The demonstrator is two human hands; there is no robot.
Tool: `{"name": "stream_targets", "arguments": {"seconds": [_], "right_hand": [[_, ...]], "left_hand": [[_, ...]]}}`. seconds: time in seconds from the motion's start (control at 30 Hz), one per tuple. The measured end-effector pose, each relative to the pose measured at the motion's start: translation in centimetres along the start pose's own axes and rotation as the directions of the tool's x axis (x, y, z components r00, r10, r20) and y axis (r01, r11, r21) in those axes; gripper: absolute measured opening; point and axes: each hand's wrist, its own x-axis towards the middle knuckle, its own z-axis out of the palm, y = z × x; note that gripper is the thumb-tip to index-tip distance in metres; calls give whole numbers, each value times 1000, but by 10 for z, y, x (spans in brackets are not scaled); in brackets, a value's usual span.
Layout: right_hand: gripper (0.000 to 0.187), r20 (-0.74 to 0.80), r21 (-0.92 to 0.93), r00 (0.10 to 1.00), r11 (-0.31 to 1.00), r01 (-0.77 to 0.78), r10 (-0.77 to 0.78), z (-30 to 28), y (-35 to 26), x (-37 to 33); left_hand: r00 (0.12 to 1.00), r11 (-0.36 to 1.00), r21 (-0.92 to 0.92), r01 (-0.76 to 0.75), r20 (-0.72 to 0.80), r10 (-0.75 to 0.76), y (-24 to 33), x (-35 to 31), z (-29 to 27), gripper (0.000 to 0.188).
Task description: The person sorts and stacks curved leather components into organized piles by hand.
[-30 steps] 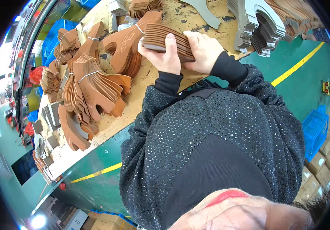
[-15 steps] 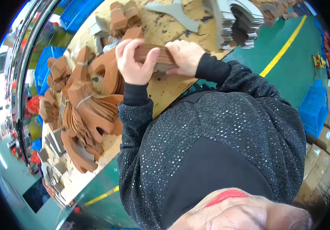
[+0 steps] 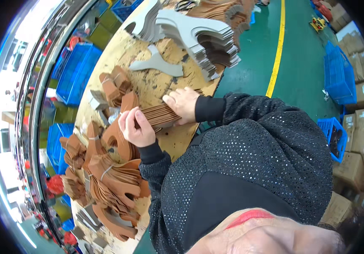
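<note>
Both my hands grip one thick stack of brown leather-like cut pieces held on edge against the wooden table. My left hand clasps the stack's left end, fingers curled over its top. My right hand presses on its right end, with the fingers spread along the top edge. To the left lies a heap of bundled brown pieces, some tied with bands.
Stacks of grey cut shapes lie at the table's far end, with one loose grey piece nearer. Blue crates stand left of the table and another blue crate to the right. Cardboard boxes line the green floor.
The view has swung, so the table now runs up the picture. Both hands have kept hold of the brown stack and brought it down onto the table near the front edge.
</note>
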Motion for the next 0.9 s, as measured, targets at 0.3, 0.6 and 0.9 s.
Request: {"name": "stream_targets", "arguments": {"seconds": [0.3,0.6,0.9], "right_hand": [[72,-160,24,982,994,107,-101,1,5,-4],[68,-35,39,997,997,73,-72,-2,4,-2],[62,-91,25,986,989,145,-143,10,11,3]], "left_hand": [[999,1000,-21,-4,43,5,0,-1,-5,13],[998,999,-35,23,55,-21,0,0,-7,16],[999,996,-82,-31,43,34,3,0,-5,18]]}}
